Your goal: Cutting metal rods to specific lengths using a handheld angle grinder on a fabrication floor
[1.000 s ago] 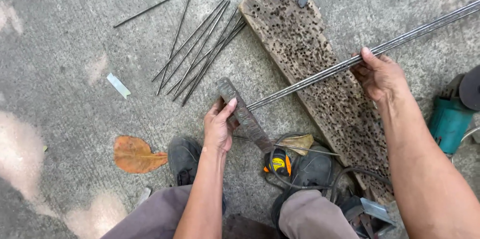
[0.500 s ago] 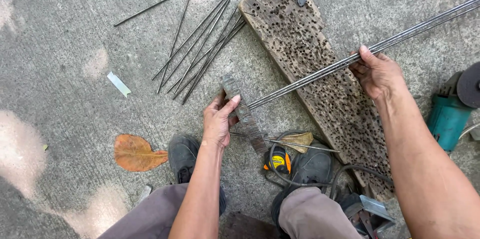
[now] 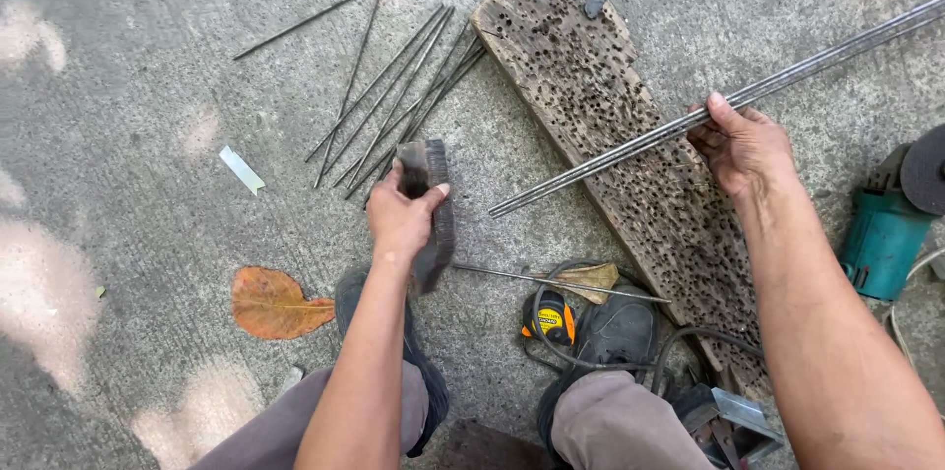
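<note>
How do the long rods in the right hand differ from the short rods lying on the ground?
The long rods are held by the right hand; the short rods lie loose. The long rods rest together across the wooden plank; the short rods are spread on the concrete. Both are thin, grey metal.

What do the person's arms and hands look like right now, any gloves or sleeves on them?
Both hands are bare: no gloves on the left hand or the right hand. Both forearms are uncovered up to the frame edge, with no sleeves in view. No watch, rings or wristbands can be seen. Lower down, grey trousers and dark shoes are worn.
</note>
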